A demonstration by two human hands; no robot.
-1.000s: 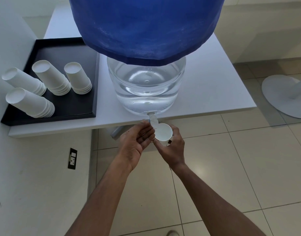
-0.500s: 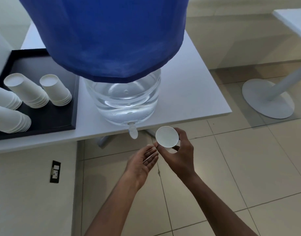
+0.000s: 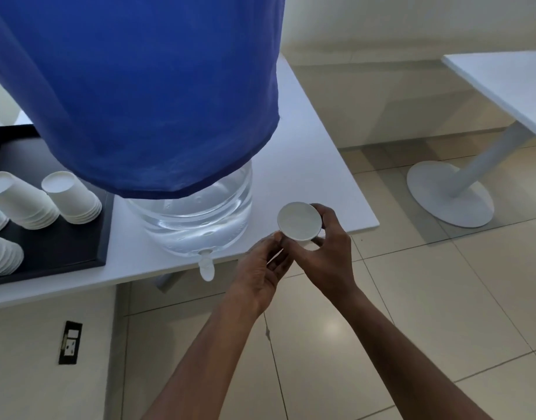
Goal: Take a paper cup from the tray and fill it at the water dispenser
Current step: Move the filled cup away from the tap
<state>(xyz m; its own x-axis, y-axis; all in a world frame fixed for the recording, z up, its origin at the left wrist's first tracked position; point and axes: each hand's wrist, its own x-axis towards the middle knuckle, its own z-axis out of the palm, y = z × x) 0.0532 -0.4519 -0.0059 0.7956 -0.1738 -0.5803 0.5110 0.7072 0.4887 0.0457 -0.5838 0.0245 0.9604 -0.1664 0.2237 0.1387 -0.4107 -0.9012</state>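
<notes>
Paper cup [image 3: 300, 221] clasped in right grip [image 3: 324, 253], left grip [image 3: 260, 271] loosely apart beside it.

Right hand [image 3: 327, 262] holds paper cup [image 3: 300, 221].

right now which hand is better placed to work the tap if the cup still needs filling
Left. The left hand is free and lies nearer the tap, while the right hand already grips the paper cup, which sits off to the tap's right.
</notes>
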